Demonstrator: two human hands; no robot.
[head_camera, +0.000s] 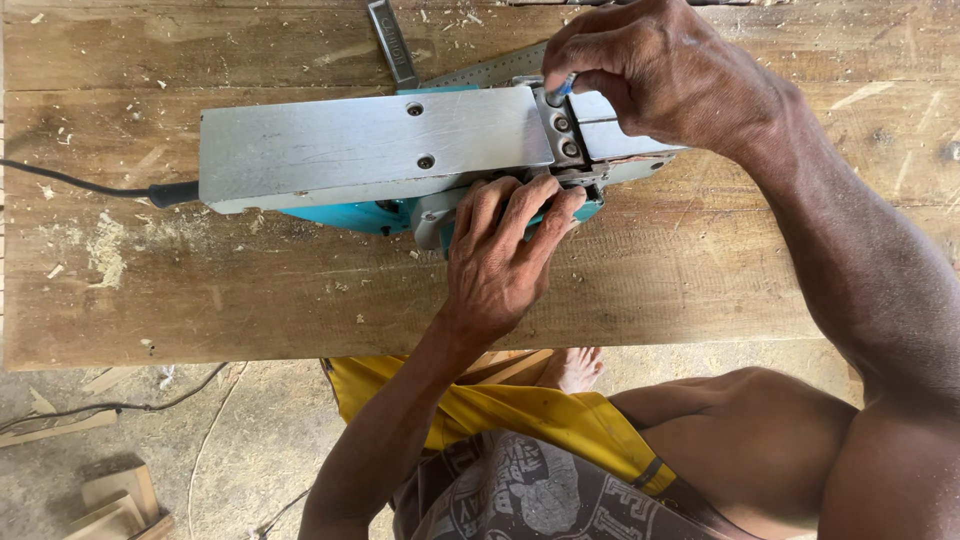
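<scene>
Fingers (520, 205) curl on planer (370, 145); right hand (650, 70) seemingly pinches tool (563, 88).

No packages, labels, signs or screens in view

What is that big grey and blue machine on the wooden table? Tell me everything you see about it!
The electric planer lies turned over on the wooden workbench, its flat grey metal sole facing up, with screws and a blade slot. Its body underneath is teal plastic. A black power cord leaves its left end. The left hand steadies its near side, and the right hand presses a small blue-tipped tool at the blade drum. Wood shavings lie around it.
</scene>
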